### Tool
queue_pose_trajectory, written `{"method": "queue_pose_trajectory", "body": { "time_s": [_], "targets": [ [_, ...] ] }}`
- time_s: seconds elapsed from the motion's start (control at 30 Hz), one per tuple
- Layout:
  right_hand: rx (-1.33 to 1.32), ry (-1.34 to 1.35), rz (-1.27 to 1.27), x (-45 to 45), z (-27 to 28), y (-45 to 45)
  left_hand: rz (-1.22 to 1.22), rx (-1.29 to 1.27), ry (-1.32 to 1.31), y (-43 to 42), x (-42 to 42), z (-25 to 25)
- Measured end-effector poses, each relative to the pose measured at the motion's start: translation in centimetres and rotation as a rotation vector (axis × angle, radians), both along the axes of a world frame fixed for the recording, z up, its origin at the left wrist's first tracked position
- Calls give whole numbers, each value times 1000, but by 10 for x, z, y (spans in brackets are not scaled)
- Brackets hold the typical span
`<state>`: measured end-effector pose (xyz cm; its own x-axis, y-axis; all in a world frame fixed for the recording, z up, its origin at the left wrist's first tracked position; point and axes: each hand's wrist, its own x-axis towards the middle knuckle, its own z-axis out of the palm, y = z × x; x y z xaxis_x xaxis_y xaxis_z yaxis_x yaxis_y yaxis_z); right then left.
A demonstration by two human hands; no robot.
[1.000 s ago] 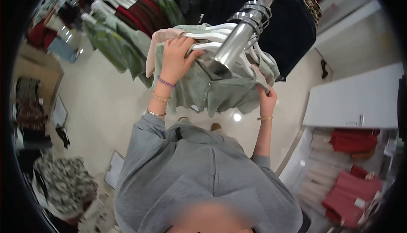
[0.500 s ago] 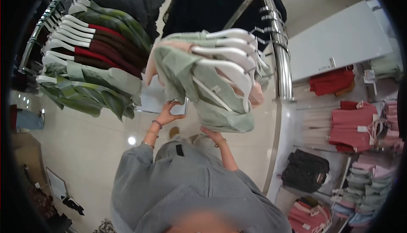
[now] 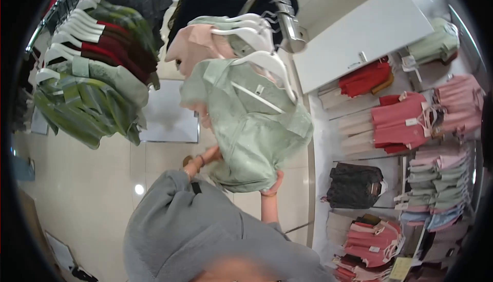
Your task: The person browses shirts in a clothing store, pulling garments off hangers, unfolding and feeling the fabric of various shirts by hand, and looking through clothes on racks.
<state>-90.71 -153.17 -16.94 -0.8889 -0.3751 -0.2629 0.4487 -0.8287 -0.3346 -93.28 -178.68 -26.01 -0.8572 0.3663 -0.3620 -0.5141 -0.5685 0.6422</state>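
A light green shirt (image 3: 251, 133) hangs on a white hanger (image 3: 267, 62) at the front of the rail, its body pulled out toward me. At its lower right edge, my right hand (image 3: 276, 182) is closed on the fabric, which gathers there. My left hand (image 3: 211, 153) is against the shirt's left side, its fingers hidden by the cloth. Just behind hangs a pink garment (image 3: 192, 48), with other pale garments on white hangers further back.
Dark red, brown and green patterned clothes (image 3: 87, 105) hang on the left rack. The metal rail (image 3: 287, 25) ends above the shirt. Along the right wall are red shirts (image 3: 400, 120), a black jacket (image 3: 354, 185) and a white panel (image 3: 364, 35). A white platform (image 3: 169, 123) stands on the floor.
The green shirt has come away from the garments behind it and spread toward me. My right hand has taken hold of its lower edge. My left hand has moved in against its side.
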Motion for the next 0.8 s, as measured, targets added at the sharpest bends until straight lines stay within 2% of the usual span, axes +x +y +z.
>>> {"method": "queue_pose_trajectory", "body": {
  "time_s": [0.07, 0.13, 0.17, 0.23, 0.27, 0.33, 0.37, 0.4, 0.43, 0.5, 0.53, 0.63, 0.73, 0.8],
  "targets": [
    [193, 145, -295, 20, 11, 4, -278, 191, 28, 26, 38, 20],
    [398, 173, -599, 48, 5, 14, -661, 779, 81, 47, 62, 5],
    [154, 113, -422, 62, 18, 20, -667, 665, 153, 54, 79, 14],
    [-127, 128, -87, 94, 1, 32, -662, 418, 301, 62, 109, 60],
    [-270, 140, 91, 110, -9, 36, -613, 163, 289, 59, 123, 80],
    [37, 109, 219, 130, -18, 35, -491, -339, 243, 52, 152, 111],
    [223, 124, 313, 135, -13, 27, -433, -450, 191, 46, 165, 115],
    [410, 137, 412, 142, -7, 19, -359, -397, 106, 39, 182, 111],
    [433, 103, 478, 142, -1, 11, -278, -339, 26, 33, 198, 105],
    [737, 183, 588, 136, 2, -11, -125, -176, -152, 20, 223, 104],
    [895, 233, 632, 132, 4, -19, -84, -197, -143, 13, 230, 107],
    [417, 86, 610, 123, 18, -32, -33, -269, -102, -18, 230, 108],
    [170, 165, 497, 126, 37, -30, 346, -356, -136, -45, 212, 87],
    [101, 204, 196, 130, 42, -30, 414, -444, -158, -47, 199, 66]
  ]
}}
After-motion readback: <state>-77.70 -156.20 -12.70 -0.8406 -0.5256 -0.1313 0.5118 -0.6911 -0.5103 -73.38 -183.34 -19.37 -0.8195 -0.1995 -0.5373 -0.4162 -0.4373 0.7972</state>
